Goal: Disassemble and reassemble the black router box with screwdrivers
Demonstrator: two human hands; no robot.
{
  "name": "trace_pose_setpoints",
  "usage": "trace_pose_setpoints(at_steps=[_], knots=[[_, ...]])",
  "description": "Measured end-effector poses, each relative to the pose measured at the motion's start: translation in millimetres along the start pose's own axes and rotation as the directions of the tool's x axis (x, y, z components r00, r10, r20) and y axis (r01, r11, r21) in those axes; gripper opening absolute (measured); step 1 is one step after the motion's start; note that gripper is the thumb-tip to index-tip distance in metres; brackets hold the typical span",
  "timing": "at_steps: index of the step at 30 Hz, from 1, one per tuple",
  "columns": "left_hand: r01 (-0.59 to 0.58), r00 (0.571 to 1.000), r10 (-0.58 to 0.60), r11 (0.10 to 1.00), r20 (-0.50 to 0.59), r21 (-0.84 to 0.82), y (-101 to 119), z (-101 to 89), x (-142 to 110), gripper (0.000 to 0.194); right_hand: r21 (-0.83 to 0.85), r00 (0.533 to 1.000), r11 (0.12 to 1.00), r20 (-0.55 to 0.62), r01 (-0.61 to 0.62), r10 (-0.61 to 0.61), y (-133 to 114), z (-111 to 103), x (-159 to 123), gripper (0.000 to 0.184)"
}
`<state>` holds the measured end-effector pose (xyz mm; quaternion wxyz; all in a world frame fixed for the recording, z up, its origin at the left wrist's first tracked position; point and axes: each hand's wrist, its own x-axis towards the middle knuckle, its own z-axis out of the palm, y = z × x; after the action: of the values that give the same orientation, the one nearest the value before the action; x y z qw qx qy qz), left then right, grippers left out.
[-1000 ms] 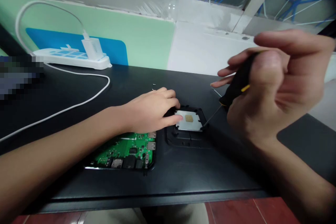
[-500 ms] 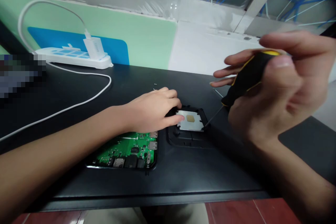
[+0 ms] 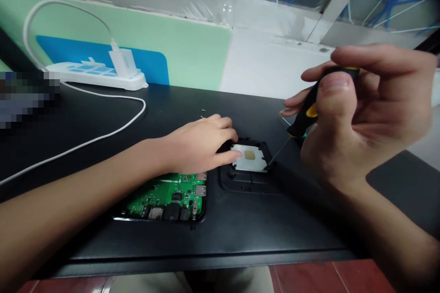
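Note:
My right hand (image 3: 371,100) is closed around the black and yellow handle of a screwdriver (image 3: 304,112). The thin shaft slants down to the left, and its tip meets the near right corner of a silver metal plate (image 3: 242,161). This plate, with a tan square pad (image 3: 250,154) on it, lies in a black plastic cover (image 3: 237,184). My left hand (image 3: 202,144) grips the cover's left side, thumb on the plate and fingers at the rim. Partly beneath my left wrist sits a green circuit board (image 3: 161,197) in a black case.
Behind, a white power strip (image 3: 99,78) holds a white charger (image 3: 123,62), whose white cable (image 3: 144,100) curves over the black table (image 3: 257,229). Small metal bits (image 3: 203,110) lie beyond my left hand. A blurred-out object (image 3: 24,100) stands at the far left.
My right hand has shifted its grip on the screwdriver handle, the thumb moving left and the handle turning. The tip stays at the plate's corner. My left hand has not moved.

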<state>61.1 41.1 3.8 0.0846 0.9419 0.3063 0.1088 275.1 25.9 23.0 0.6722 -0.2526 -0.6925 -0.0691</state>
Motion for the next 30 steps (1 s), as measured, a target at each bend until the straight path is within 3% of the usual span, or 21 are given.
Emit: trace_pose_setpoints(at_steps=[9,12,19,30], knots=[[-0.007,1.000,0.007,1.000,0.004,-0.021,1.1,-1.0,-1.4,0.041,0.051,0.989,0.998,-0.139,-0.045,0.052,32.2,-3.1,4.3,0.020],[-0.011,1.000,0.011,1.000,-0.014,-0.019,2.2,-1.1,-2.0,0.039,0.082,0.990,0.995,-0.131,-0.048,0.059,40.1,-0.6,0.9,0.021],[-0.029,0.999,0.029,1.000,-0.019,-0.003,2.1,-1.2,-2.0,0.047,0.165,0.989,0.986,-0.146,-0.001,0.026,39.8,9.7,-1.7,0.024],[0.004,1.000,-0.004,1.000,-0.001,0.003,-0.8,0.3,-2.8,0.052,0.126,0.989,0.990,-0.137,0.066,-0.049,46.7,3.0,0.7,0.020]])
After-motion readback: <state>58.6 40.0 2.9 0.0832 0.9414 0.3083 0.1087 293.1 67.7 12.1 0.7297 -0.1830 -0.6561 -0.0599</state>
